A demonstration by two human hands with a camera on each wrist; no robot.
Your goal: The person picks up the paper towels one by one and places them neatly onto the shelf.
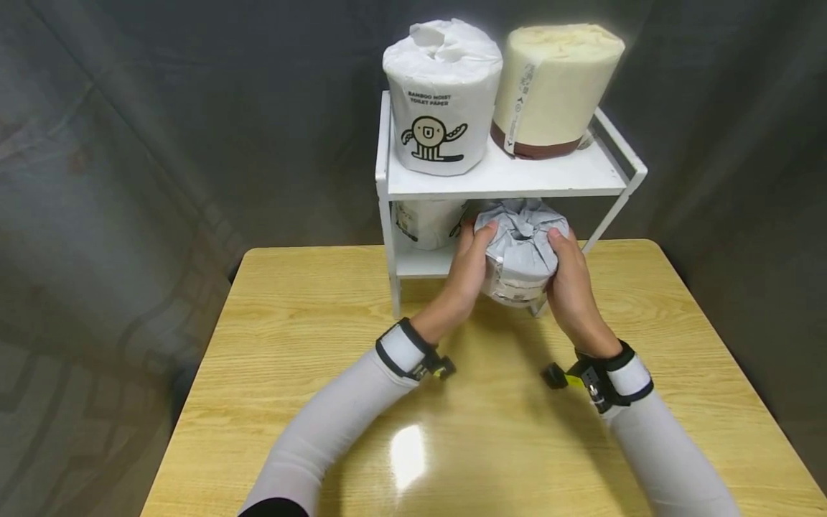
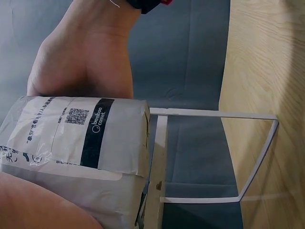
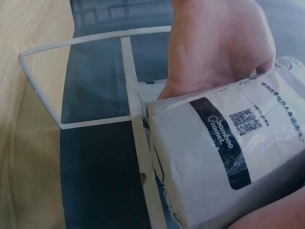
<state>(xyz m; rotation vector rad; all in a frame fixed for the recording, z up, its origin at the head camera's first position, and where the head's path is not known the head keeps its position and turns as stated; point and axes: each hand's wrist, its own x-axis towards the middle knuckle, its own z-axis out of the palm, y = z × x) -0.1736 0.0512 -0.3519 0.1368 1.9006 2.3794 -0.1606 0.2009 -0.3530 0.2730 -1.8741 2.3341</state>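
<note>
Both hands hold a paper-wrapped toilet roll [image 1: 520, 255] between them, in front of the lower shelf. The roll tilts so that its gathered grey-white top faces up toward the head view. My left hand [image 1: 466, 276] grips its left side, thumb by the upper edge. On the opposite side my right hand [image 1: 573, 287] grips it, thumb likewise near the top. In the left wrist view the wrapper [image 2: 71, 129] shows a QR code and a dark "bamboo comet" band; the right wrist view shows the same label [image 3: 224, 138]. Most fingers are hidden behind the roll.
A white two-tier rack [image 1: 510, 188] stands at the back of the wooden table [image 1: 310, 345]. On its top sit a white toilet roll [image 1: 446, 108] with a cartoon figure and a cream roll [image 1: 555, 93] with a brown base. Another white roll [image 1: 429, 222] is on the lower shelf, left.
</note>
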